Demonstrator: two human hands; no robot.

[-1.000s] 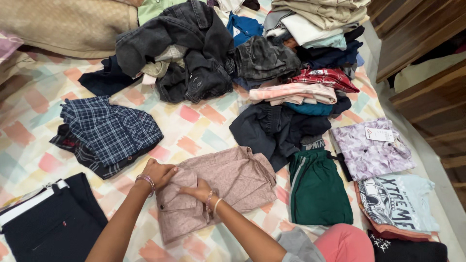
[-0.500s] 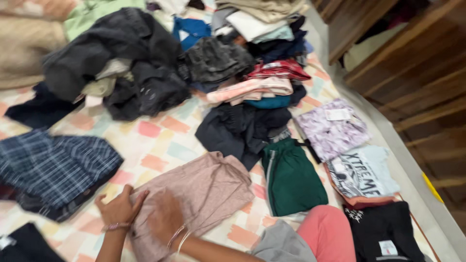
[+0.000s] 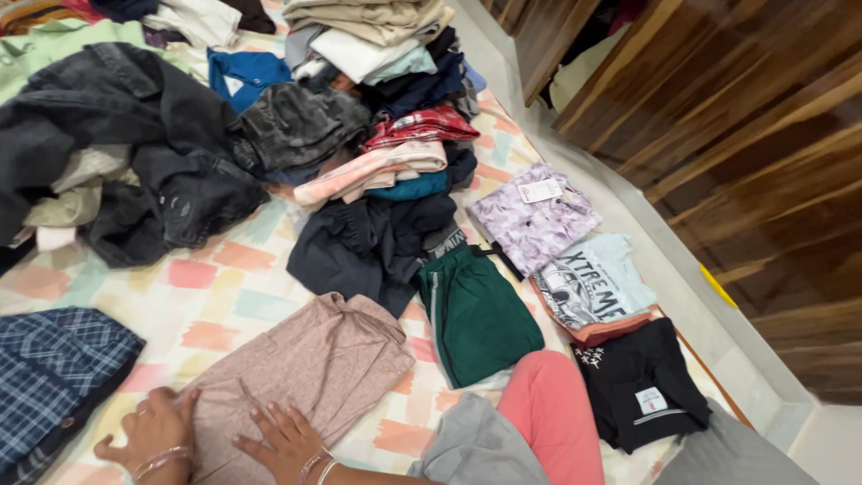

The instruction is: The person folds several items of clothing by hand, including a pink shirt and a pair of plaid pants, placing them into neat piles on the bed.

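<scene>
The pinkish-brown shirt (image 3: 310, 373), judged soft and light, is spread on the bed (image 3: 224, 292) at 6 o'clock. It is pressed by the left hand (image 3: 154, 433) and right hand (image 3: 285, 440), fingers splayed flat; edges are best pinched.

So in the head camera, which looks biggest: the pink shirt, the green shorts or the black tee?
1. Pink shirt, under both hands, nearest the camera, which may flatter it.
2. Green shorts.
3. Black tee, close to the shorts.
</scene>
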